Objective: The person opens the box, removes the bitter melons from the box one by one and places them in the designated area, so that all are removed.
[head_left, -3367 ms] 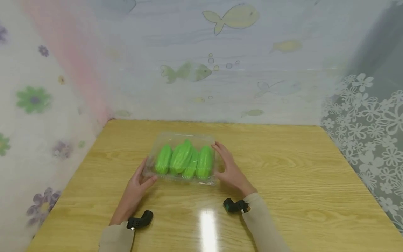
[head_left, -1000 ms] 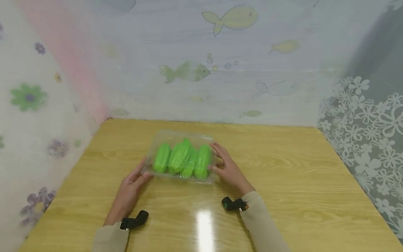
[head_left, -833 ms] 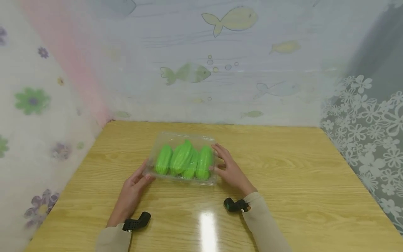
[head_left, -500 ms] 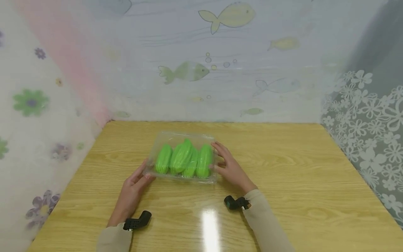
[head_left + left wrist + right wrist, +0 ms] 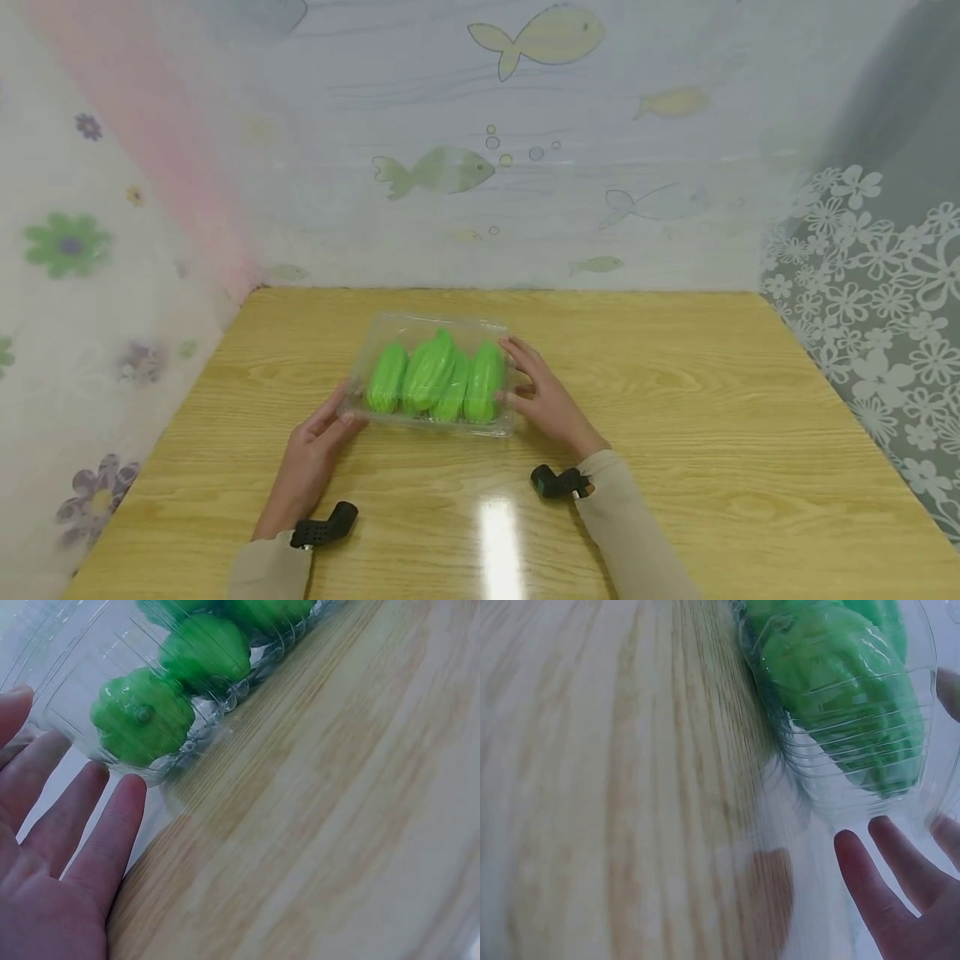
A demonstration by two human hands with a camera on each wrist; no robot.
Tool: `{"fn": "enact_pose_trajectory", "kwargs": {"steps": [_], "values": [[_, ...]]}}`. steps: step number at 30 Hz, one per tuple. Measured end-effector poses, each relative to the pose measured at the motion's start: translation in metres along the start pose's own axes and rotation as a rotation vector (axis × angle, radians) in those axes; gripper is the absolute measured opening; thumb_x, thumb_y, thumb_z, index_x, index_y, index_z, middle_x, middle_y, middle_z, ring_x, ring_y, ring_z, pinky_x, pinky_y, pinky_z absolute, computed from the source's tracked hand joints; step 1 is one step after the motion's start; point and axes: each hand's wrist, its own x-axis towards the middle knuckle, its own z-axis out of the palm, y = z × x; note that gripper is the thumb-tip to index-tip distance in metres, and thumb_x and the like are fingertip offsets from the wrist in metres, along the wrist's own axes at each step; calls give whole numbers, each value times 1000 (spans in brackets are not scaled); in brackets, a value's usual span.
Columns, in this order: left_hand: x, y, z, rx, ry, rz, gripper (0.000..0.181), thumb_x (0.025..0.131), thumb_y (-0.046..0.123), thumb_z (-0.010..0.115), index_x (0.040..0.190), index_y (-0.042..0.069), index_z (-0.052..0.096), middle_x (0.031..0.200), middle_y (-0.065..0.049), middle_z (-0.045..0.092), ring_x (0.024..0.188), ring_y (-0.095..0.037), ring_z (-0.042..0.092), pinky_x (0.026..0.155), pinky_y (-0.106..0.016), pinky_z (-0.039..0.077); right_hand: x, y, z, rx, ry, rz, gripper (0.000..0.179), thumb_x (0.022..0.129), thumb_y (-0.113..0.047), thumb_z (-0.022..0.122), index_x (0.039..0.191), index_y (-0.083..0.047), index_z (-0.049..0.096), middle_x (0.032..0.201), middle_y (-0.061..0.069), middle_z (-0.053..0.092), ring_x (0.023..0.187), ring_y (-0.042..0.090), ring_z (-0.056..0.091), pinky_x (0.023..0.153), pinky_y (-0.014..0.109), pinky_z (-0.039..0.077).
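A clear plastic clamshell box (image 5: 435, 423) rests on the wooden table (image 5: 675, 400), its lid down over several green, ribbed, long fruit-shaped pieces (image 5: 430, 375). Their exact kind is unclear. My left hand (image 5: 309, 458) is at the box's left end, with thumb by the near corner; the left wrist view shows its fairly straight fingers (image 5: 112, 832) against the end wall. On the opposite end, my right hand (image 5: 551, 408) touches the wall with spread fingers (image 5: 877, 889), thumb towards the near side. Both hands frame the box between them; some fingertips are hidden behind clear plastic.
A pale wall with painted fish (image 5: 540, 37) rises behind the table. Flower-patterned panels (image 5: 67, 246) stand at the left, and a grey one with white flowers (image 5: 885, 333) at the right. A bright light reflection (image 5: 498, 542) lies on the near tabletop.
Since the oldest frame, my right thumb has shifted slightly up the box's end and my left thumb a little outward. In the last second, hands and box stay nearly still; the view drifts slightly.
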Motion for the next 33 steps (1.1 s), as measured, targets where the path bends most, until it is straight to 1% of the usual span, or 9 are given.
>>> {"fn": "enact_pose_trajectory", "kwargs": {"steps": [4, 8, 14, 17, 18, 23, 26, 29, 33], "values": [[0, 0, 1, -13, 7, 1, 48, 94, 20, 47, 139, 19, 30, 143, -8, 27, 124, -23, 34, 92, -26, 34, 1, 8, 2, 10, 15, -23, 68, 85, -13, 63, 141, -15, 24, 146, 12, 10, 123, 35, 31, 87, 50, 38], [-1, -1, 2, -6, 19, -20, 48, 94, 21, 48, 139, 21, 30, 144, -7, 25, 125, -21, 33, 92, -24, 34, 2, 26, 4, -23, 13, -17, 70, 85, -20, 64, 141, -18, 23, 147, 8, 9, 124, 30, 31, 87, 45, 40], [-4, 0, 3, 92, 46, -49, 48, 93, 27, 49, 138, 26, 31, 142, -5, 28, 123, -17, 37, 90, -19, 35, 3, 40, 6, -38, 6, -22, 70, 85, -30, 63, 141, -26, 22, 147, -2, 9, 125, 27, 32, 86, 40, 42], [-3, 2, 2, 142, 48, -45, 48, 93, 29, 48, 137, 30, 30, 141, -3, 31, 120, -17, 41, 89, -19, 36, 5, 39, 6, -44, 11, -29, 69, 85, -32, 62, 141, -26, 22, 147, -5, 9, 125, 24, 31, 86, 39, 42], [-3, 4, 1, 153, 44, -42, 47, 93, 30, 48, 137, 30, 30, 141, -3, 31, 119, -17, 42, 89, -19, 36, 4, 34, 5, -39, 11, -28, 69, 85, -30, 62, 141, -24, 22, 147, -3, 9, 125, 25, 31, 87, 40, 41], [-3, 14, -1, 233, 30, -58, 47, 93, 33, 46, 137, 33, 29, 138, 0, 36, 116, -14, 44, 88, -17, 36, 6, 31, 6, -37, 21, -31, 70, 84, -26, 64, 141, -21, 23, 147, 0, 10, 125, 26, 32, 86, 40, 41], [-2, 11, -3, 231, 35, -75, 47, 92, 35, 47, 136, 34, 30, 139, 1, 35, 116, -12, 45, 88, -16, 35, 6, 36, 6, -39, 23, -32, 71, 84, -26, 64, 141, -23, 23, 147, -1, 10, 125, 27, 32, 86, 40, 42], [-3, 7, -1, 191, 42, -81, 48, 92, 34, 49, 137, 32, 30, 141, 1, 32, 115, -13, 46, 88, -17, 36, 4, 34, 5, -53, 17, -26, 71, 84, -26, 64, 141, -24, 22, 147, 2, 10, 125, 28, 31, 87, 40, 41], [-5, 8, 0, 209, 49, -81, 49, 92, 34, 48, 137, 30, 30, 141, -1, 32, 112, -12, 48, 88, -15, 35, 1, 18, 2, -57, 7, -34, 69, 85, -20, 63, 141, -16, 23, 147, 8, 11, 125, 31, 31, 86, 44, 41]]}}
